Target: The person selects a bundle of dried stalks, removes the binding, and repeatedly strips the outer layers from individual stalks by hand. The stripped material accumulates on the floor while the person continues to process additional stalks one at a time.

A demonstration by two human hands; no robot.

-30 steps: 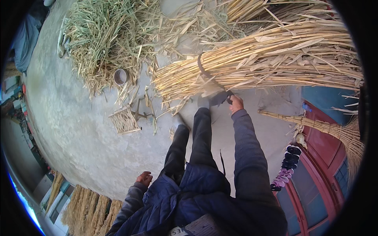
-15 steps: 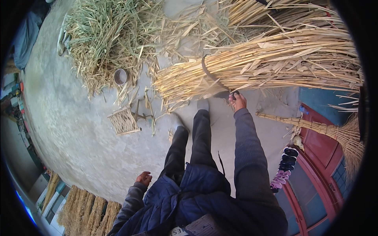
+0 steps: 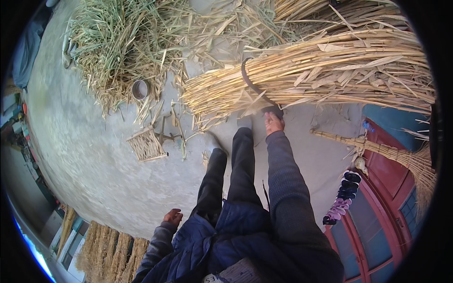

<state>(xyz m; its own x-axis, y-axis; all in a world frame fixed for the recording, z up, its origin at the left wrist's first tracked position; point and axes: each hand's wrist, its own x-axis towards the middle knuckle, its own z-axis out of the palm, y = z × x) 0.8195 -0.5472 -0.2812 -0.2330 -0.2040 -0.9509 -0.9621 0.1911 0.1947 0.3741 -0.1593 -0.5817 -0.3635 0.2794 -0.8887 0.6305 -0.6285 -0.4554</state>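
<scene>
Right hand (image 3: 274, 124) meets a dark curved strip (image 3: 255, 88) at the edge of a stalk bundle (image 3: 330, 73)

The stalk bundle lies between 1 and 2 o'clock, its long dry stalks running from near 12 o'clock out to the rim at about 2, with cut-looking ends toward the middle. The dark curved strip crosses its upper side close to those ends; whether it passes underneath is hidden. The strip's lower end comes down to the right hand, which stands at 2 o'clock just off the near edge of the bundle. Its fingers reach up against that dark end, but I cannot tell whether they pinch it or merely press on it. The left hand (image 3: 173, 216) hangs at 7 o'clock, fingers slackly bent, nothing visible in it, beside the navy vest (image 3: 226, 240) and well apart from the bundle.

The person's right shoe (image 3: 244, 122) stands near the bundle's lower edge. At 9 o'clock is a small stool (image 3: 144, 144) with a woven seat; at 10, a round tin (image 3: 140, 89) sits against a heap of green and tan leaves (image 3: 125, 45). More stalks (image 3: 302, 10) lie at 1 o'clock. A long broom (image 3: 377, 148) stretches out at 3, and at 4 a row of footwear (image 3: 343, 195) lies beside a red-framed door (image 3: 370, 236). Upright sheaves (image 3: 111, 254) line the rim between 7 and 8.
</scene>
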